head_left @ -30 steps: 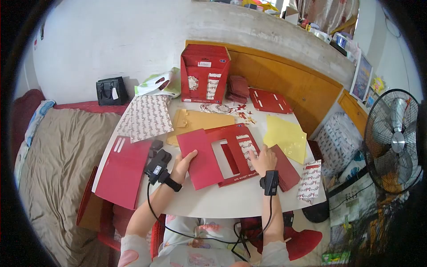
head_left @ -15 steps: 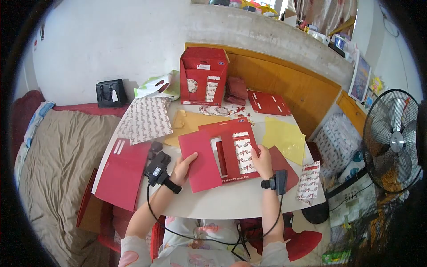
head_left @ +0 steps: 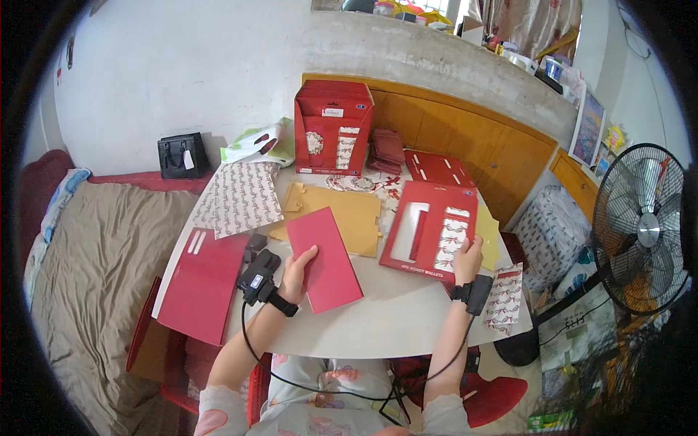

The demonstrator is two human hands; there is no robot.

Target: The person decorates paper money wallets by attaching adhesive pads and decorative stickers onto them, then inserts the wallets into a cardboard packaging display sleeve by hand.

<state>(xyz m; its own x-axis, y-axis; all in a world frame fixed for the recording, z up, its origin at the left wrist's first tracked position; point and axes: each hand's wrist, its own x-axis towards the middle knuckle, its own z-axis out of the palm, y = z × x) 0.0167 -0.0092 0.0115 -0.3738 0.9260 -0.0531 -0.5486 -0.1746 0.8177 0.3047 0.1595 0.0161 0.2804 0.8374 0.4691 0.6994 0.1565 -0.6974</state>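
Observation:
Near the middle of the table, my left hand (head_left: 294, 277) grips a plain red card sheet (head_left: 325, 261) by its left edge, thumb on top. On the right, my right hand (head_left: 467, 260) holds a red money wallet pack (head_left: 429, 227) by its right side. That pack has a cut-out window and a white panel with red bow print. Part of a yellow sheet (head_left: 489, 243) shows behind it. A tan card piece (head_left: 338, 216) lies beyond the plain red sheet. Beside my right wrist is a bow-printed white wallet (head_left: 504, 294).
A red display box (head_left: 333, 134) full of packs stands at the back, beside a stack of dark red pieces (head_left: 386, 149). Large red card (head_left: 200, 283) and patterned paper (head_left: 238, 195) lie at left. A fan (head_left: 646, 229) stands right.
My right hand has carried the money wallet pack to the right, away from the plain red sheet. The two overlapped before and are now apart, uncovering the tan card. My left hand has barely moved.

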